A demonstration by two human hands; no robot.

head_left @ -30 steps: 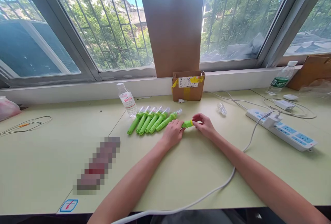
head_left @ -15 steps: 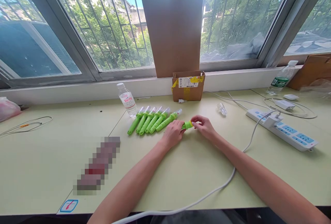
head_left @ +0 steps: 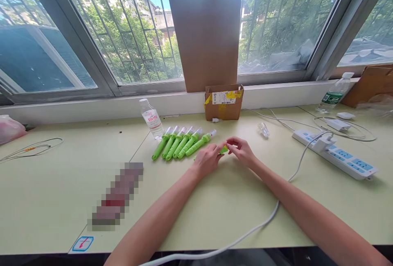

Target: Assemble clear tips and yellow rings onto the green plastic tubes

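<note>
The green piece (head_left: 224,150), slightly right of and below centre, looks light, fairly stiff and possibly slippery: brace its body and pinch its yellow end (head_left: 226,146) lightly. Your left hand (head_left: 208,160) closes over the body, your right hand's (head_left: 244,152) fingertips pinch the yellow end, and green sticks (head_left: 199,144) lie just left.

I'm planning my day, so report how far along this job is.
Looks done: the row of green sticks, each with a clear tip. In hand: another green piece, mostly hidden, held in the left hand, with the right hand at its yellow end. Left, probably: adding a clear tip, since a loose clear part lies on the table to the right. Whether more remain, I can't tell.
</note>
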